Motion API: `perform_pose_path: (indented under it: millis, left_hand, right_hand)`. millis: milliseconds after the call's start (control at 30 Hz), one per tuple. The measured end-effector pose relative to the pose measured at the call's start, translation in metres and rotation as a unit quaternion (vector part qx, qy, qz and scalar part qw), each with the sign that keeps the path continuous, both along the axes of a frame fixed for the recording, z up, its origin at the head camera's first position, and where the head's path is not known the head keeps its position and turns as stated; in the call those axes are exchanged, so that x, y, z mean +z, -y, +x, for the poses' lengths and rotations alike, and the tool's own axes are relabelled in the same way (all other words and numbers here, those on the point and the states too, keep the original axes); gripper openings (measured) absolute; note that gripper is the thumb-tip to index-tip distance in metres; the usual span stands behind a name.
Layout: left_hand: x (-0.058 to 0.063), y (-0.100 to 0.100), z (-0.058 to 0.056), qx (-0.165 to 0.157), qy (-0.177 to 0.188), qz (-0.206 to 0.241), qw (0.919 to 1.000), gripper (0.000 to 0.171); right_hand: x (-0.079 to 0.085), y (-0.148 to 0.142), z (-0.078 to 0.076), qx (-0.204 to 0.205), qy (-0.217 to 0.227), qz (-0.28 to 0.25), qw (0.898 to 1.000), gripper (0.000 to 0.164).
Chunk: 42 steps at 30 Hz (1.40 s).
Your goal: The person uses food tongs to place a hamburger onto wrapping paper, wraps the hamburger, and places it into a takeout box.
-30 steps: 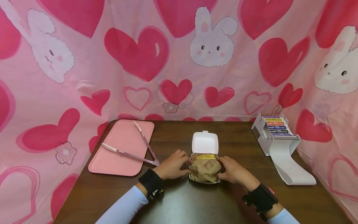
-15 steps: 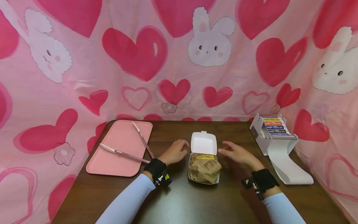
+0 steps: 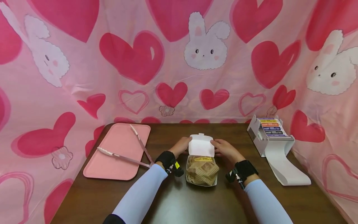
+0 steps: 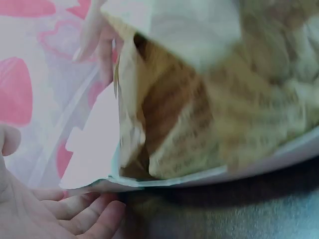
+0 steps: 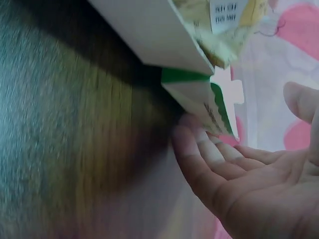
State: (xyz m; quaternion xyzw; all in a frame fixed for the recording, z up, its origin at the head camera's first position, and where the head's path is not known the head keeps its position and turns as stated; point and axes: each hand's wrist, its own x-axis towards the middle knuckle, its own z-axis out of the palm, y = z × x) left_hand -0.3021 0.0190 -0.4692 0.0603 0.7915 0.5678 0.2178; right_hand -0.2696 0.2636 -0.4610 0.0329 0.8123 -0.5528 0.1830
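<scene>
In the head view, a small white hinged burger box point(image 3: 215, 180) stands at the middle of the table with its lid point(image 3: 200, 147) raised. A burger wrapped in brown printed paper point(image 3: 202, 172) fills the base, a yellow strip along its far edge. My left hand point(image 3: 181, 145) is at the lid's left edge; in the left wrist view its fingers point(image 4: 94, 219) reach under the lid with the thumb apart. At the lid's right edge is my right hand point(image 3: 227, 151). Its extended fingers point(image 5: 214, 154) meet the lid's outside in the right wrist view, thumb free.
A pink tray point(image 3: 120, 169) lies to the left, with spread tongs point(image 3: 127, 158) across it. On the right stands a label dispenser point(image 3: 269, 132) with a white paper strip point(image 3: 282, 168) curling onto the table. A pink printed curtain point(image 3: 167, 71) closes the back and sides.
Both hands left the sides of the wrapped burger, moved away from me and came to the lid's two edges. The lid now leans more upright. The view shifted slightly.
</scene>
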Motion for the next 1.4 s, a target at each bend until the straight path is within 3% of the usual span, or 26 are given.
perform_pose_path:
  millis: [167,400,467,567,667,800,900,1000,1067,1167,1300,1400]
  left_hand:
    - [0.007,0.002,0.002,0.013,-0.007,0.035,0.9993,0.066]
    - [0.035,0.014,0.017,-0.002,-0.031,0.075,0.9967,0.068]
    - [0.045,0.016,0.026,-0.013,-0.053,0.072,0.9959,0.064]
    - [0.05,0.022,0.042,-0.039,-0.121,0.039,0.9911,0.057]
    - [0.043,0.031,0.059,-0.08,-0.198,-0.005,0.977,0.057]
    - [0.027,0.041,0.083,-0.145,-0.278,-0.057,0.9479,0.075]
    - [0.015,0.046,0.099,-0.171,-0.325,-0.107,0.924,0.091]
    - [0.005,0.046,0.111,-0.177,-0.339,-0.141,0.9132,0.103]
    - [0.0,0.045,0.117,-0.169,-0.339,-0.156,0.912,0.107]
    - [-0.007,0.043,0.122,-0.155,-0.317,-0.164,0.9212,0.105]
    - [-0.013,0.042,0.121,-0.147,-0.3,-0.164,0.928,0.095]
    - [-0.011,0.045,0.119,-0.155,-0.288,-0.122,0.9369,0.086]
  right_hand:
    - [0.01,0.008,0.002,-0.024,-0.02,-0.011,0.999,0.073]
    - [0.031,0.01,0.017,-0.037,-0.054,-0.063,0.996,0.072]
    - [0.037,0.009,0.026,-0.02,-0.082,-0.048,0.995,0.073]
    - [0.041,0.006,0.042,0.02,-0.138,0.004,0.99,0.069]
    - [0.037,0.003,0.06,0.076,-0.218,0.071,0.97,0.068]
    - [0.02,0.005,0.087,0.142,-0.301,0.118,0.936,0.088]
    - [0.007,0.008,0.105,0.163,-0.333,0.141,0.918,0.103]
    - [-0.007,0.011,0.116,0.158,-0.356,0.159,0.907,0.11]
    - [-0.014,0.013,0.12,0.145,-0.368,0.175,0.902,0.111]
    - [-0.021,0.016,0.123,0.128,-0.372,0.183,0.901,0.109]
    - [-0.022,0.02,0.126,0.11,-0.361,0.175,0.909,0.103]
    - [-0.02,0.022,0.128,0.093,-0.346,0.155,0.921,0.096]
